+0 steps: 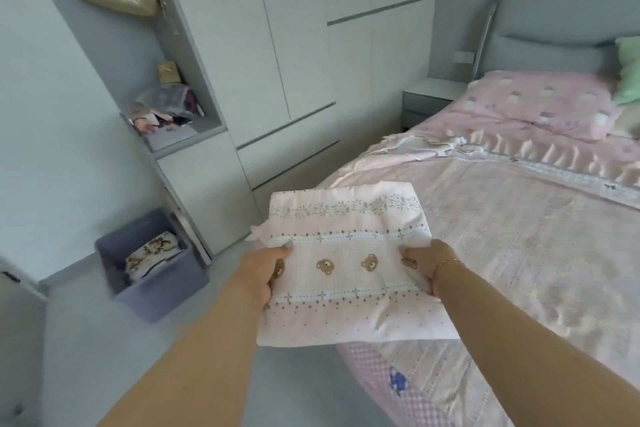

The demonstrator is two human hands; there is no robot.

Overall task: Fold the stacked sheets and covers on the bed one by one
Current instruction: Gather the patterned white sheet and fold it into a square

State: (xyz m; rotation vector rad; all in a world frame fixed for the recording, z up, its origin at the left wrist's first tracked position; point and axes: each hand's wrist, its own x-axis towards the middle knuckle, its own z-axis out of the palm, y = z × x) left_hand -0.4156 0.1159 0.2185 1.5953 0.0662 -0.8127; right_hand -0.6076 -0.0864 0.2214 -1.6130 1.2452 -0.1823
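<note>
I see the folded cover (346, 260) held over the bed's (519, 253) near corner: left hand (266, 274) and right hand (427, 269) each clamp a side edge; fingers underneath probably curled.

Bare forearms, thin gold bracelet (446, 262)

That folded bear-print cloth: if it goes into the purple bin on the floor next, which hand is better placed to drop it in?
Probably the left hand. It grips the bear-print cloth on the side nearer the purple bin; the right hand is over the bed.
</note>
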